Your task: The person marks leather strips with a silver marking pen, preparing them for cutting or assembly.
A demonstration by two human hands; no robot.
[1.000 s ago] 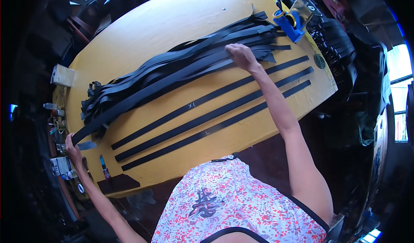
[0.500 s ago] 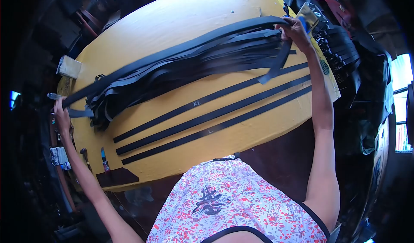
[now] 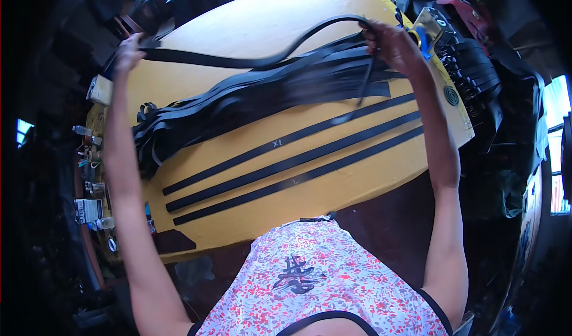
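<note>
A long black strap (image 3: 238, 60) hangs in a wave between my two hands, above the far side of the table. My left hand (image 3: 129, 53) grips one end at the upper left. Near the other end, my right hand (image 3: 388, 45) pinches it, and a loose tail drops below the fingers, blurred by motion. Under the strap lies a thick pile of black strips (image 3: 250, 92). Closer to me, three flat straps lie side by side: one marked XL (image 3: 277, 143), a middle one (image 3: 298, 161) and one marked L (image 3: 294, 182).
The yellow table (image 3: 250, 223) has small bottles (image 3: 83, 131) and a small box (image 3: 100, 90) along its left edge. A green coil (image 3: 451, 96) lies at the right edge, near a stack of black pieces (image 3: 471, 68). A dark flat piece (image 3: 174, 240) rests at the near left corner.
My left hand has swung up and away from me with its end of the strap. My right hand has shifted slightly left. The strap has gone from a taut arc to a slack wave.
</note>
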